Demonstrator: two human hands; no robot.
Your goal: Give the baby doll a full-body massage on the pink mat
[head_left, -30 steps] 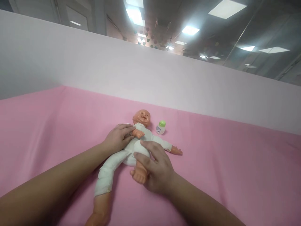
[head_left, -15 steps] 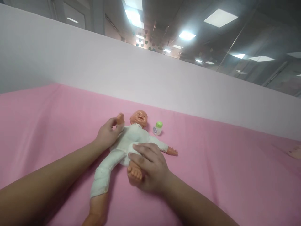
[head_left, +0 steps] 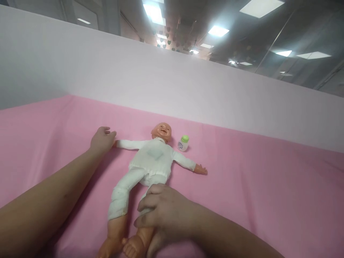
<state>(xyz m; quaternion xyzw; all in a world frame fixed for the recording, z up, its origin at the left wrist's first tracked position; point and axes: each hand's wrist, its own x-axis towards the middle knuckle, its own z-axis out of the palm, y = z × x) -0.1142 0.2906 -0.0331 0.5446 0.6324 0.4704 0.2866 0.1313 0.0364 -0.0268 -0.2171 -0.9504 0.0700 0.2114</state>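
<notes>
Small white bottle (head_left: pixel 183 143) with green cap upright on pink sheet (head_left: pixel 255 179), 1 o'clock; white partition (head_left: pixel 188 86) behind.

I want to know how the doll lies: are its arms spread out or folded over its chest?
Spread. The doll lies face up, both arms out sideways; the left hand is at one wrist.

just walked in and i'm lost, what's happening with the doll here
A person has a baby doll in a white suit lying face up on a pink sheet. Their left hand holds the end of the doll's outstretched arm, and their right hand grips one of its legs near the foot. A small green-capped bottle stands beside the doll's head.
</notes>
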